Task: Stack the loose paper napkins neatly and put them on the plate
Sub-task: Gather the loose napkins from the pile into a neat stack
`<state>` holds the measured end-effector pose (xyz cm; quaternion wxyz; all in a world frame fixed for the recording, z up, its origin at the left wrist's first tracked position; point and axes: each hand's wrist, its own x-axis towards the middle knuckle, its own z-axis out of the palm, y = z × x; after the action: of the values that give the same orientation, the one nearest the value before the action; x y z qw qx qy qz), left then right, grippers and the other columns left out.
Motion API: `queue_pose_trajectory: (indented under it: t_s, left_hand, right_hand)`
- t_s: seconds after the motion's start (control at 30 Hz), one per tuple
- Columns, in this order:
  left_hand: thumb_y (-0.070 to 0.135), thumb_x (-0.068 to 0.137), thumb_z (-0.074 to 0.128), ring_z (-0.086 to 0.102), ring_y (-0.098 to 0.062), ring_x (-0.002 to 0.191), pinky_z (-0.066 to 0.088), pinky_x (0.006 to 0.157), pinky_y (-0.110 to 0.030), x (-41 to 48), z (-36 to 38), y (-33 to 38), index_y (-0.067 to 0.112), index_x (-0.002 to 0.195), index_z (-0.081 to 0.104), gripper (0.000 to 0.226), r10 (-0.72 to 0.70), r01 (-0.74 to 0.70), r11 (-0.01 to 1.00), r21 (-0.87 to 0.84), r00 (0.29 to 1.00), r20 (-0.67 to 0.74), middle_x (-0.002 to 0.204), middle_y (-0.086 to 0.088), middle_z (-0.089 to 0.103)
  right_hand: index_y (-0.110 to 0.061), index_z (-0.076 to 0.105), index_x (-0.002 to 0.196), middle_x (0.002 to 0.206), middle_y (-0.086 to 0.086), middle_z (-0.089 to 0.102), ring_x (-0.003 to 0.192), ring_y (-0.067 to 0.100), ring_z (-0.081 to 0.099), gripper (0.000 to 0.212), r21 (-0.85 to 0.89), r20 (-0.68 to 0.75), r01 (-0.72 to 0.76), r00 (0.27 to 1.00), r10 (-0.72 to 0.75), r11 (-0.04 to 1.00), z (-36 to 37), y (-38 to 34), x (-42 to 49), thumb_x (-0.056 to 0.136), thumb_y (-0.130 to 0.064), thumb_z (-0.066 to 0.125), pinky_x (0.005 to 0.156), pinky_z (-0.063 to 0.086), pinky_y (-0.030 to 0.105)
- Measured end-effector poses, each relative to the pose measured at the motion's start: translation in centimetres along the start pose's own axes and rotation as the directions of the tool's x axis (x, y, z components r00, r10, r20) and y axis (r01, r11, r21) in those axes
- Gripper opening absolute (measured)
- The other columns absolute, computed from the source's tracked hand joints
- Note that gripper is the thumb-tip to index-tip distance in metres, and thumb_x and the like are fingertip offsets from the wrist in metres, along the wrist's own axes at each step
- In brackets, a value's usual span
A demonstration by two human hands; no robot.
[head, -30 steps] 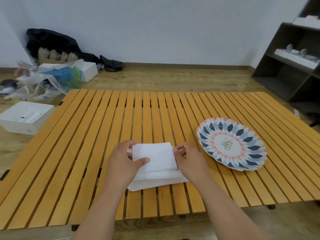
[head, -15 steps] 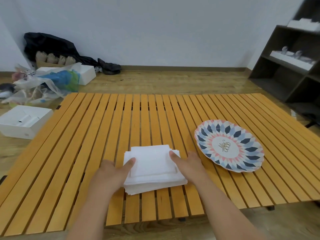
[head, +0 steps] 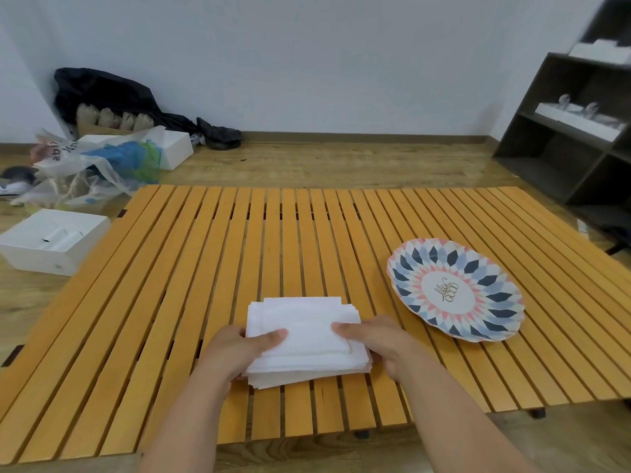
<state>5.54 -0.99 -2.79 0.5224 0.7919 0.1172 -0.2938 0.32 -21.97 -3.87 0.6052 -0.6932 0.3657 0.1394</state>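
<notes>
A stack of white paper napkins [head: 304, 332] lies near the front middle of the slatted wooden table [head: 239, 250], its edges slightly uneven. My left hand [head: 235, 349] grips the stack's left side, thumb on top and fingers under the edge. My right hand [head: 372, 339] holds the right side the same way, thumb lying across the top sheet. The patterned plate [head: 409, 268], blue, pink and white with gold lettering in its centre, sits on the table to the right of the stack with nothing on it.
A white open box [head: 51, 244] and plastic bags [head: 95, 165] lie on the floor to the left. A dark shelf unit [head: 573, 131] stands at the right. The table's front edge runs just below my forearms.
Both hands have slid from resting on the stack's sides to gripping it, thumbs now on top. The stack sits a little squarer than a second ago.
</notes>
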Motion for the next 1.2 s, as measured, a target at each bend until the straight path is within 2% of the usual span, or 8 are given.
queue_pose_trajectory:
  t_s: [0.13, 0.23, 0.5, 0.6, 0.73, 0.83, 1.0, 1.2]
  left_hand:
    - [0.032, 0.075, 0.079, 0.061, -0.023, 0.089, 0.05, 0.069, -0.034, 0.0, 0.09, 0.12, 0.01, 0.106, 0.059, 0.042, 0.022, -0.022, 1.0, -0.005, 1.0, -0.011, 0.098, -0.006, 0.064]
    - [0.028, 0.076, 0.078, 0.062, -0.023, 0.091, 0.05, 0.067, -0.033, -0.12, -0.14, 0.1, 0.011, 0.114, 0.057, 0.047, 0.021, -0.02, 0.999, -0.049, 1.0, 0.016, 0.102, -0.006, 0.065]
    - [0.024, 0.078, 0.077, 0.061, -0.023, 0.096, 0.051, 0.069, -0.033, -0.27, 0.24, -0.01, 0.014, 0.123, 0.05, 0.054, 0.072, -0.064, 0.989, -0.131, 0.995, 0.063, 0.11, -0.005, 0.064]
    - [0.025, 0.077, 0.077, 0.061, -0.026, 0.101, 0.053, 0.083, -0.043, -0.19, 0.27, -0.07, 0.016, 0.125, 0.048, 0.057, 0.065, -0.048, 0.981, -0.19, 0.994, 0.084, 0.113, -0.006, 0.064]
    - [0.031, 0.078, 0.077, 0.062, -0.028, 0.099, 0.053, 0.084, -0.043, -0.17, 0.05, 0.09, 0.014, 0.121, 0.054, 0.052, 0.027, -0.001, 0.967, -0.253, 0.995, 0.101, 0.11, -0.009, 0.066]
    - [0.037, 0.078, 0.076, 0.062, -0.026, 0.094, 0.053, 0.078, -0.04, -0.12, 0.31, 0.11, 0.013, 0.116, 0.057, 0.049, 0.022, -0.008, 0.979, -0.203, 0.998, 0.065, 0.105, -0.008, 0.066]
    - [0.038, 0.083, 0.07, 0.057, -0.018, 0.088, 0.045, 0.064, -0.03, 0.01, 0.74, 0.01, 0.014, 0.117, 0.053, 0.044, 0.064, -0.066, 0.994, -0.088, 0.998, -0.018, 0.103, -0.003, 0.061]
    - [0.039, 0.08, 0.072, 0.059, -0.024, 0.098, 0.053, 0.085, -0.042, 0.54, -0.18, -0.41, 0.016, 0.12, 0.055, 0.049, 0.055, -0.055, 0.997, -0.05, 0.998, -0.019, 0.11, -0.003, 0.062]
  right_hand:
    - [-0.015, 0.057, 0.096, 0.102, 0.004, 0.064, 0.095, 0.02, 0.06, 0.028, 0.0, 0.019, 0.041, 0.999, -0.041, 0.999, 0.16, -0.24, -0.52, 0.079, -0.026, 0.076, 0.08, 0.052, 0.034]
    - [-0.018, 0.052, 0.102, 0.103, 0.001, 0.062, 0.094, 0.019, 0.06, 0.036, -0.013, 0.022, 0.076, 0.997, -0.076, 0.997, -0.07, -0.34, -0.74, 0.078, -0.027, 0.077, 0.074, 0.052, 0.032]
    - [-0.021, 0.049, 0.104, 0.108, 0.003, 0.062, 0.099, 0.022, 0.061, 0.041, -0.002, 0.023, 0.087, 0.996, -0.087, 0.996, -0.51, -0.24, -0.63, 0.076, -0.028, 0.079, 0.089, 0.054, 0.043]
    - [-0.019, 0.052, 0.099, 0.108, 0.006, 0.064, 0.1, 0.024, 0.062, 0.036, 0.084, 0.05, 0.059, 0.997, -0.063, 0.995, -0.5, -0.22, -0.69, 0.076, -0.025, 0.079, 0.091, 0.053, 0.045]
    - [-0.006, 0.058, 0.107, 0.107, 0.014, 0.068, 0.101, 0.03, 0.064, 0.046, 0.234, 0.106, -0.033, 0.994, 0.008, 0.972, -0.35, -0.34, -0.76, 0.072, -0.025, 0.082, 0.093, 0.052, 0.047]
    - [-0.002, 0.062, 0.104, 0.1, 0.014, 0.071, 0.096, 0.029, 0.066, 0.043, 0.291, 0.122, -0.061, 0.992, 0.027, 0.955, -0.37, -0.49, -0.85, 0.071, -0.021, 0.083, 0.09, 0.053, 0.043]
    - [-0.008, 0.063, 0.098, 0.096, 0.009, 0.07, 0.089, 0.023, 0.064, 0.03, 0.197, 0.106, -0.017, 0.994, -0.004, 0.98, -0.05, -0.56, -0.91, 0.077, -0.023, 0.078, 0.08, 0.052, 0.035]
    - [-0.015, 0.061, 0.111, 0.106, 0.005, 0.07, 0.1, 0.023, 0.065, 0.035, 0.16, 0.123, 0.052, 0.99, -0.073, 0.986, 0.42, -0.6, -0.68, 0.081, -0.027, 0.074, 0.094, 0.052, 0.043]
